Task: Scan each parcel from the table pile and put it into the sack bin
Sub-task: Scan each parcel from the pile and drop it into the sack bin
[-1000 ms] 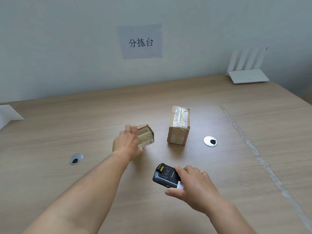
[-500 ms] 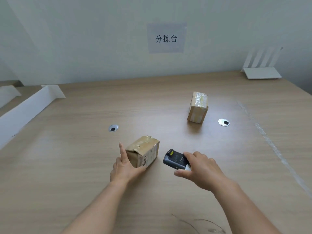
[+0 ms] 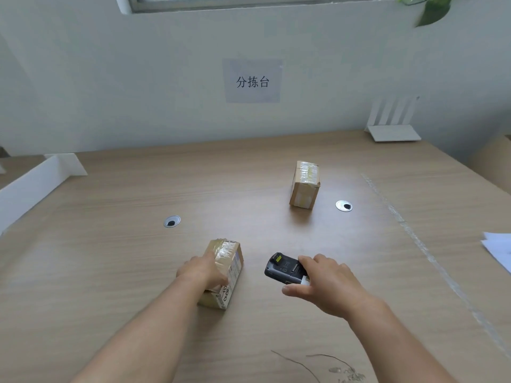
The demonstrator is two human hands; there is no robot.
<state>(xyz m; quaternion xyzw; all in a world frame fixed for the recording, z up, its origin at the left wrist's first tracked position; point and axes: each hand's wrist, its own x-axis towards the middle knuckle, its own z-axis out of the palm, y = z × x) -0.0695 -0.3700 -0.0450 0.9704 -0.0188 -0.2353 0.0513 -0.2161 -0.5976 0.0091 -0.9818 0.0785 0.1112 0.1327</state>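
A small taped cardboard parcel [image 3: 231,265] lies on the wooden table [image 3: 110,258] near the front, printed side facing right. My left hand [image 3: 203,270] grips it from the left and top. Just to its right, my right hand [image 3: 323,283] holds a dark handheld scanner [image 3: 283,268], whose head points toward the parcel across a small gap. A second taped parcel [image 3: 304,185] stands farther back on the table, right of centre. No sack bin is in view.
Two round cable grommets [image 3: 171,221] [image 3: 343,205] are set in the table. A white divider panel [image 3: 33,186] stands at the left edge, a white router [image 3: 392,121] at the back right, white papers [image 3: 497,250] at the right edge. A tape strip [image 3: 414,236] runs down the right side.
My left hand has drawn the small parcel from mid-table toward me and turned it so its printed side faces right. The scanner hand stays beside it. The camera has tilted upward.
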